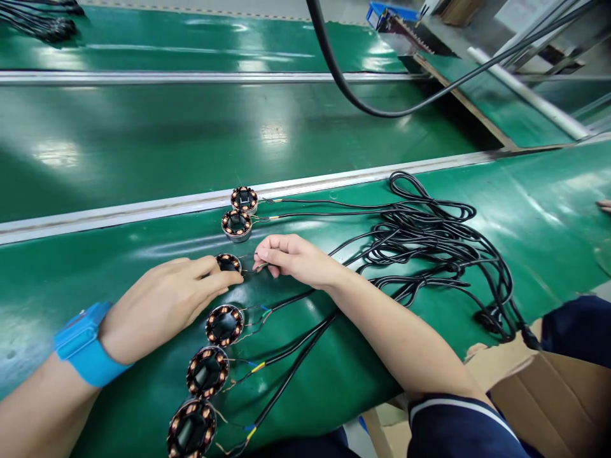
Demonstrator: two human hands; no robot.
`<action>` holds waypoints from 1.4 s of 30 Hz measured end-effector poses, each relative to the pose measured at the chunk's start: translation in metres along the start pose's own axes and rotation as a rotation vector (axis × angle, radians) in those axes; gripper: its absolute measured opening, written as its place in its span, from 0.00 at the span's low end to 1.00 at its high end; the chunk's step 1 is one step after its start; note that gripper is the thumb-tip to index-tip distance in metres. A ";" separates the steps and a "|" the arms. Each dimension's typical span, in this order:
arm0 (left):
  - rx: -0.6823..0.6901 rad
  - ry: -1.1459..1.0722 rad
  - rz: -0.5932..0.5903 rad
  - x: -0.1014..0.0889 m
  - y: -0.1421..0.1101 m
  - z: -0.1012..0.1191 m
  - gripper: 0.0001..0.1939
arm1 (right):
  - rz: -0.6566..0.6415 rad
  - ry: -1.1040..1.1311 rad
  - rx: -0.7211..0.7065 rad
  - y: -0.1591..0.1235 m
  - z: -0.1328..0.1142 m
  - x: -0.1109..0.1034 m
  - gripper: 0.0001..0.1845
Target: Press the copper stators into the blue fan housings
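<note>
My left hand, with a blue wristband, lies over a round copper-wound stator coil on the green bench mat and holds it down with its fingers. My right hand pinches the thin coloured lead wires coming off that coil. Two more coils sit just beyond, by the metal rail. Three others lie in a row nearer to me, each trailing a black cable.
A tangle of black cables spreads to the right of my hands. A green conveyor belt runs beyond the metal rail. A cardboard box stands at the bench's near right edge. A thick black hose hangs overhead.
</note>
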State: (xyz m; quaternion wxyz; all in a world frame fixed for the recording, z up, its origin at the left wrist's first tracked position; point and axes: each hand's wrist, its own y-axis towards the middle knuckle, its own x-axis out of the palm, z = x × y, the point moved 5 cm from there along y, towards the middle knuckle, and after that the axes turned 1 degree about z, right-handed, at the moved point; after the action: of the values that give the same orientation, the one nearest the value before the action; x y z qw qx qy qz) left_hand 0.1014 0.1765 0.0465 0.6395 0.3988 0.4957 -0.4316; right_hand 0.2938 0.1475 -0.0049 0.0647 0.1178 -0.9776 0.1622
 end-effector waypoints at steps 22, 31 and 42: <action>-0.162 0.168 0.132 0.005 0.066 -0.029 0.17 | 0.239 -0.795 -0.430 0.020 -0.049 -0.042 0.14; 0.009 0.003 -0.139 0.004 0.048 -0.028 0.25 | 0.016 -0.274 -0.111 0.024 -0.016 -0.034 0.12; -0.115 -0.077 0.160 -0.014 0.059 -0.045 0.19 | 0.431 -0.529 -0.502 0.012 -0.064 -0.060 0.15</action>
State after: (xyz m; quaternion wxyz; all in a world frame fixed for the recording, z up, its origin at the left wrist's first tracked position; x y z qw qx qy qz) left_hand 0.1425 0.2393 0.0566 0.7122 0.3831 0.4613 -0.3650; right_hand 0.3544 0.1926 0.0414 -0.1974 -0.0712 -0.9719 -0.1067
